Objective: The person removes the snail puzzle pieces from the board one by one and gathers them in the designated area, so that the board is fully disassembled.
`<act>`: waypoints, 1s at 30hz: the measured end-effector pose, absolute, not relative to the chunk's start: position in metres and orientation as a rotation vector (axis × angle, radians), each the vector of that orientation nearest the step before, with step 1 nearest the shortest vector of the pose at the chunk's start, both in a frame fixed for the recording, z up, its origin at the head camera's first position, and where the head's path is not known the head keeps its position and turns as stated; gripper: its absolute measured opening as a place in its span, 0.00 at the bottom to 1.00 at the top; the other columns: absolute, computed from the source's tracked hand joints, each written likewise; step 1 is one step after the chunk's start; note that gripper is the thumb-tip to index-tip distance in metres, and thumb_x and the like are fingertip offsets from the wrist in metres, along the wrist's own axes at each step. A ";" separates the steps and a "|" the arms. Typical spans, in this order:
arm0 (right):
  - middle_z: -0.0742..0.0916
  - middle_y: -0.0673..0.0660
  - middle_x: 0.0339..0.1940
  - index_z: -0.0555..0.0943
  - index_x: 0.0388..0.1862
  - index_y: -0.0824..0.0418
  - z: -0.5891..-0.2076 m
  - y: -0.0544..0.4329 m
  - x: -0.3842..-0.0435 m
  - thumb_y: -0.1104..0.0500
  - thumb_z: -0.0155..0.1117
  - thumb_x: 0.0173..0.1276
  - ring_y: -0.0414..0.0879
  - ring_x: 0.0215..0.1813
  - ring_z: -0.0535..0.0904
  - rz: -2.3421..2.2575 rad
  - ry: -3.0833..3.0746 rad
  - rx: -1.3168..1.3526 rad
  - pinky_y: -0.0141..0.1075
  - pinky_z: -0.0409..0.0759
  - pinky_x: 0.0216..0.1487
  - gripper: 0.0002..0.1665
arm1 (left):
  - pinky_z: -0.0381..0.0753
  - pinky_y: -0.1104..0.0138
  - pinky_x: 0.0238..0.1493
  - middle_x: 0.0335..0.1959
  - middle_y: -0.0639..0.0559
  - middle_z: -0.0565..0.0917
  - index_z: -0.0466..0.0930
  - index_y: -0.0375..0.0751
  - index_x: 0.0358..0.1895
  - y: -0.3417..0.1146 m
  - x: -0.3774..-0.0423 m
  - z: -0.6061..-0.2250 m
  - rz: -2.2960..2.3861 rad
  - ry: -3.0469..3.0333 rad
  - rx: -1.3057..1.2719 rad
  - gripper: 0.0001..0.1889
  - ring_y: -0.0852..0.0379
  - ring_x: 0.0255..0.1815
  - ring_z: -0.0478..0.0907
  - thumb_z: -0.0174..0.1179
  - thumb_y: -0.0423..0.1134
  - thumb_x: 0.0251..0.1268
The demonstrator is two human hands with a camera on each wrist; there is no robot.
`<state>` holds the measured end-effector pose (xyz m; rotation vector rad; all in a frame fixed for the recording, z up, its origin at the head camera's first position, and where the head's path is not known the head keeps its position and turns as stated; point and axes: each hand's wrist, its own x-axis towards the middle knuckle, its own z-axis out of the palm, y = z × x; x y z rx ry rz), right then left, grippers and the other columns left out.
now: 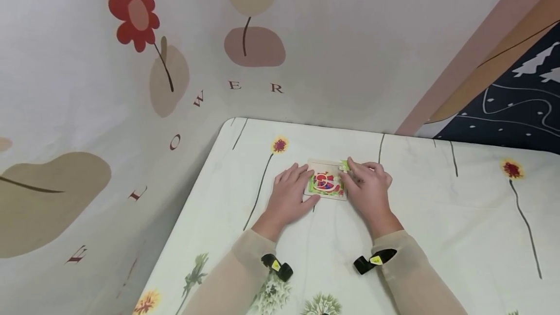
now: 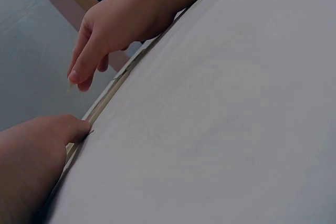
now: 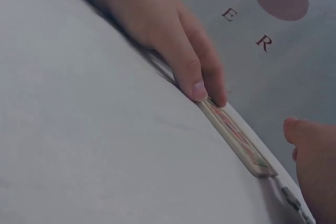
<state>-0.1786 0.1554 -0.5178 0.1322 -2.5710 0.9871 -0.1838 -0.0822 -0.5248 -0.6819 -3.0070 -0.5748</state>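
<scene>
A small wooden jigsaw puzzle lies flat on the table, its picture red, white and green inside a pale wooden frame. My left hand holds the frame at its left side, thumb by the near edge; in the right wrist view that thumb and a finger touch the frame's end. Over the puzzle's right side, my right hand pinches a small green puzzle piece near the far right corner. In the left wrist view the piece shows as a thin pale edge at the fingertips, raised off the board.
Small dark flat pieces lie on the table beside the puzzle, under the right hand. A white flower-print cloth covers the table. Behind it hangs a printed fabric wall along the far and left edges. Both wrists wear black camera straps.
</scene>
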 end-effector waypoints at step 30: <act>0.87 0.65 0.64 0.79 0.74 0.62 -0.520 0.240 -0.151 0.55 0.72 0.76 0.64 0.69 0.77 1.018 -2.607 -0.193 0.59 0.73 0.70 0.31 | 0.52 0.48 0.81 0.84 0.52 0.64 0.68 0.51 0.81 -0.083 -0.184 -0.524 -0.617 -3.001 -0.691 0.37 0.47 0.87 0.51 0.59 0.63 0.75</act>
